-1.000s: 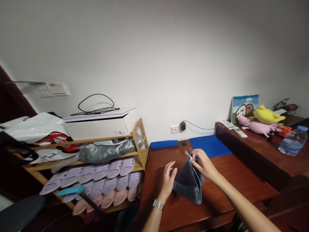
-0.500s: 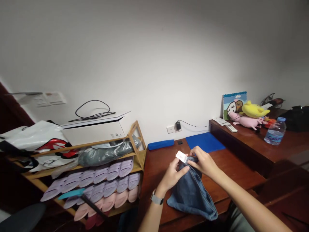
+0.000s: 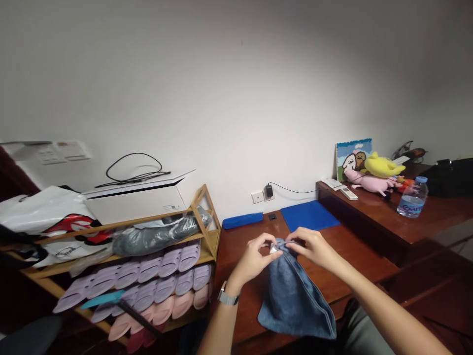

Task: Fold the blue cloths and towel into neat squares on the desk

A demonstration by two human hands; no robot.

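Observation:
A piece of blue denim (image 3: 291, 296) with stitched seams hangs from both my hands over the wooden desk, its wide lower end near the desk's front edge. Whether it is a garment or a bag I cannot tell. At its gathered top, my left hand (image 3: 254, 259) pinches the left side, beside a white label (image 3: 274, 248) partly covered by the fingers. My right hand (image 3: 310, 246) grips the top edge just to the right, thumb and fingers closed on the denim. The two hands are close together.
Blue mats (image 3: 310, 216) lie at the back of the desk (image 3: 358, 251) below a wall socket with a plugged-in charger (image 3: 269, 190). On the raised right section stand a water bottle (image 3: 412, 199), plush toys (image 3: 382, 165) and a remote (image 3: 348, 194). A slipper rack (image 3: 207, 236) is at left.
My left hand has closed over the white label, which stuck up flat before and is now mostly covered. The denim's top is gathered between both hands. The view has shifted slightly.

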